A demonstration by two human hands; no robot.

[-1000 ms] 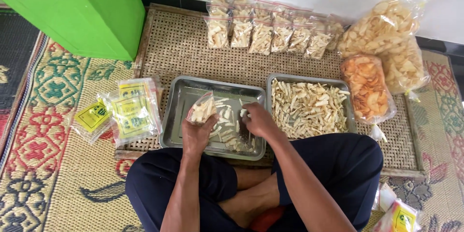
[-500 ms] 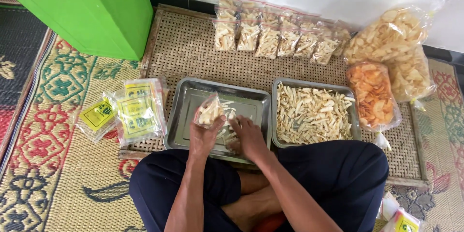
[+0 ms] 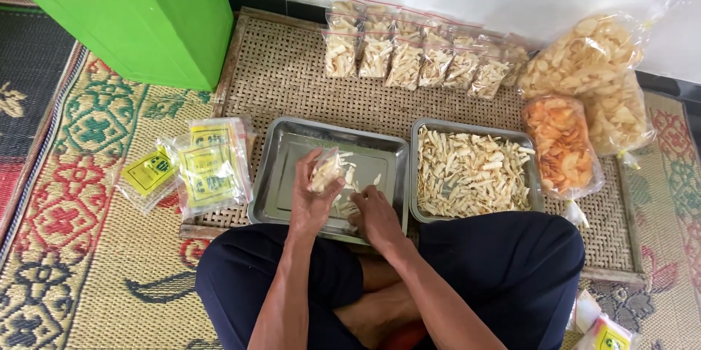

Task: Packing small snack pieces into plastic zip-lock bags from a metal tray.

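Left hand (image 3: 312, 200): fingers closed around a small clear bag (image 3: 326, 170) part-filled with pale chips, held just above the left metal tray (image 3: 288, 149).
Right hand (image 3: 374, 216): fingers curled narrow, resting on loose chips (image 3: 345, 202) in that tray.
Right tray (image 3: 467, 131): full of chips.
Woven mat (image 3: 285, 80): filled bags (image 3: 409, 58) in a row along the wall.
Yellow-labelled empty bags (image 3: 204, 171): left of the trays.
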